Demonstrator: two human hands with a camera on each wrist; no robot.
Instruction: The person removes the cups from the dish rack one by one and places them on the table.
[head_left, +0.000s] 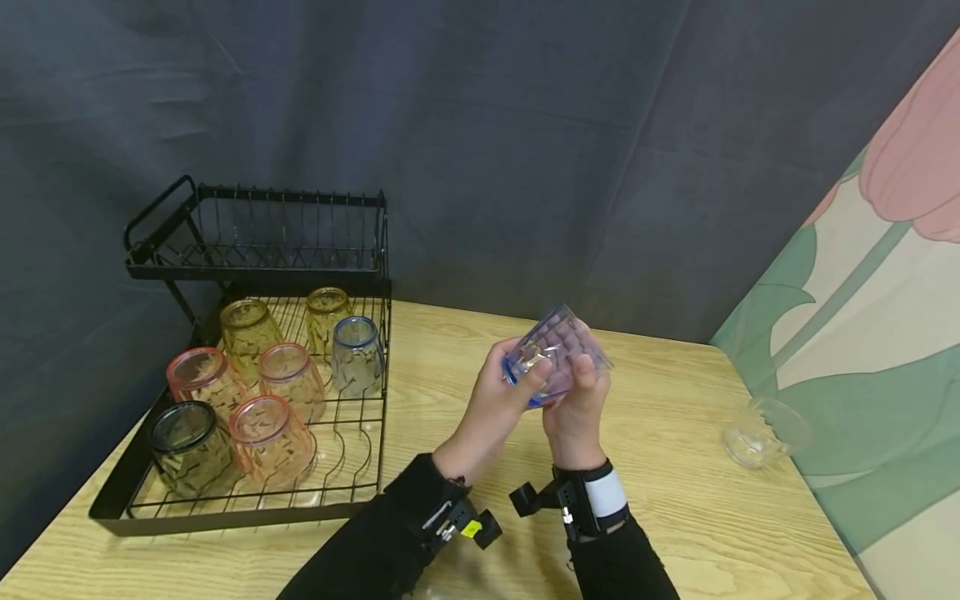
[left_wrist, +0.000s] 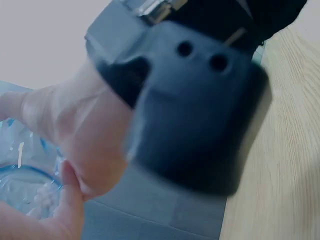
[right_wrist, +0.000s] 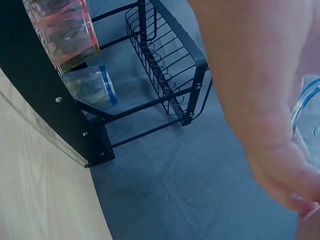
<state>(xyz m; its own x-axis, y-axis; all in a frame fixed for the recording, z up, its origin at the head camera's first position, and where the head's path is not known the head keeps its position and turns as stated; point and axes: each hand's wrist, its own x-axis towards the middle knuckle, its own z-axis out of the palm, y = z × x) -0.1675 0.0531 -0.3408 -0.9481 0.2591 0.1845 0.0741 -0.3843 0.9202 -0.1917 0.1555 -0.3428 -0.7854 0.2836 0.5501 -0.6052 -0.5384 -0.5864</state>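
Note:
A clear, blue-tinted drinking glass (head_left: pixel 564 343) is held tilted in the air above the table by both hands. My left hand (head_left: pixel 504 383) grips its left side near the blue base, thumb across the front. On the other side my right hand (head_left: pixel 579 408) holds it with the thumb up along the wall. In the left wrist view the glass (left_wrist: pixel 25 175) shows at the left edge, partly covered by fingers. The right wrist view catches only a sliver of the glass (right_wrist: pixel 311 120) beyond the right hand (right_wrist: pixel 260 100).
At left stands a black two-tier dish rack (head_left: pixel 386 350), with several upside-down glasses in yellow, pink, dark and blue (head_left: pixel 357 358) on its lower tier. A clear glass cup (head_left: pixel 750 442) is on the table's right side. A dark curtain (head_left: pixel 510 150) hangs behind.

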